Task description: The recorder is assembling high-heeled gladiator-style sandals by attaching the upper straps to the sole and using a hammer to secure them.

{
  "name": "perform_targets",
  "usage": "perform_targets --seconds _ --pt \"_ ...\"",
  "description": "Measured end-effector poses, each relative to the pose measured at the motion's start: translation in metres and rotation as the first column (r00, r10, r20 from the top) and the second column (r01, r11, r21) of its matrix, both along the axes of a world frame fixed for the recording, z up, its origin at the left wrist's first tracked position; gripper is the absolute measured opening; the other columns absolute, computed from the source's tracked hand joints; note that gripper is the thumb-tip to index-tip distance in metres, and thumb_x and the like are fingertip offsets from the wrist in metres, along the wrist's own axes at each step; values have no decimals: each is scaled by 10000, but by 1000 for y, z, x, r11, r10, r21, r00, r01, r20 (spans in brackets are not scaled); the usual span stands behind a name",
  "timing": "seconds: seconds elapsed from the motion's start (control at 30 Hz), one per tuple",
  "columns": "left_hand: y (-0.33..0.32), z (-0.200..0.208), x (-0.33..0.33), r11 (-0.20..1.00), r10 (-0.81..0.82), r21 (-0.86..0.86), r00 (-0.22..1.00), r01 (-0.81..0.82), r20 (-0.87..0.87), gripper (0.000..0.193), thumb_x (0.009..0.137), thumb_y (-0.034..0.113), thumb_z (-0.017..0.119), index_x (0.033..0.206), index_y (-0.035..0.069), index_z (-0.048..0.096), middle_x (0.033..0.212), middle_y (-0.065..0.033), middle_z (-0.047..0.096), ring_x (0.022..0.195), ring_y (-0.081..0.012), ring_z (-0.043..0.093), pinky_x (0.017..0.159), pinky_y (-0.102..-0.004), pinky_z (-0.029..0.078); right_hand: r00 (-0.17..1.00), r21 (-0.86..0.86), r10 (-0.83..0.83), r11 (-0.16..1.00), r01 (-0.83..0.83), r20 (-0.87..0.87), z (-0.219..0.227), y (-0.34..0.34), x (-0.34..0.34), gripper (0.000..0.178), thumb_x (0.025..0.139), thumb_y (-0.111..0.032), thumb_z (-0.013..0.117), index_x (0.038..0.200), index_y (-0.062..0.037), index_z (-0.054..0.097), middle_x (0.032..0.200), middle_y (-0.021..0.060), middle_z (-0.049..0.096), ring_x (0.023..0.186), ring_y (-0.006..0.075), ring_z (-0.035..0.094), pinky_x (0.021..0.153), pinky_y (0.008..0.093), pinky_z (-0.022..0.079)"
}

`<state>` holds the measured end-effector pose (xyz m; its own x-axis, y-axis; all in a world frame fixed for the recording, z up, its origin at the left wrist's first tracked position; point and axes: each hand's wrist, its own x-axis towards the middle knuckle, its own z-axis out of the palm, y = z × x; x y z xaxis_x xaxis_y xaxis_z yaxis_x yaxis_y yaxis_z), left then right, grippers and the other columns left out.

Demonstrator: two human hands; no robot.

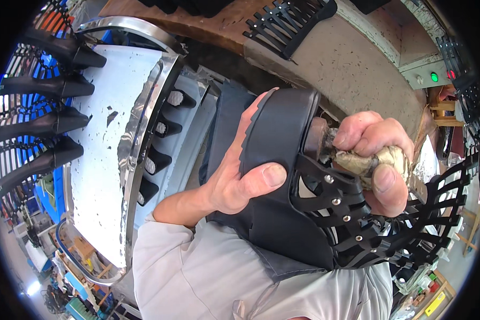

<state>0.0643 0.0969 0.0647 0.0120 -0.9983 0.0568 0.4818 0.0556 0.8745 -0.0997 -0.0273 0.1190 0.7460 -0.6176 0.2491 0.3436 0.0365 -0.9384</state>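
Two hands on one black strappy upper [274, 133], held clear of tabletop's [352, 69] near edge. Left hand [229, 188] pinches smooth panel [289, 114], thumb in front, fingers behind. Right hand [378, 140] clenched round tan-wrapped tool [362, 163], working end partly hidden. Risk, my guess: wrapping turns in grip, tool slips, scuffs panel or nicks straps [317, 166]. Upper sits against left hand, strapped part just beside right. Second strapped piece [290, 29] toward tabletop's left end.
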Motion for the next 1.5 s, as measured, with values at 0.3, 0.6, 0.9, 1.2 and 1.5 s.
perform_targets --seconds 0.3,0.6,0.9,1.2,1.5 --pt "0 2 2 998 22 56 995 -17 -92 786 878 249 548 1472 -28 115 1337 -138 432 1198 -187 446 1045 -357 327 992 -89 122 989 -119 18 -9 6 -8 292 731 -210 707 889 17 615 923 240 638 754 238 635 711 338 516" --pt "-10 -4 11 995 54 -91 988 -41 147 835 875 288 593 1473 -44 115 1382 -137 396 1251 -202 411 1068 -357 301 923 -273 -272 898 345 273 -14 15 8 362 785 -292 699 892 41 608 853 253 633 744 280 655 667 343 557" --pt "-37 -10 48 974 51 228 968 7 -247 628 889 380 625 1344 3 412 1256 -118 539 1156 -178 519 988 -320 422 984 -17 -163 986 164 73 -44 -28 -20 424 816 -307 617 1016 63 563 1039 251 605 594 157 579 560 277 497" --pt "-46 15 27 988 -116 115 987 103 112 656 866 385 671 1330 -21 446 1186 -71 556 1108 -146 502 979 -287 382 998 263 56 963 -61 28 -36 5 -21 467 759 -342 692 937 85 625 973 229 657 746 243 652 698 339 535" --pt "-45 30 16 996 -56 82 975 39 216 645 853 381 691 1284 -39 459 1092 -69 578 1017 -143 531 921 -289 421 975 35 218 976 -217 -46 -15 -12 -23 363 661 -134 665 950 86 658 907 198 682 779 251 676 694 313 541"
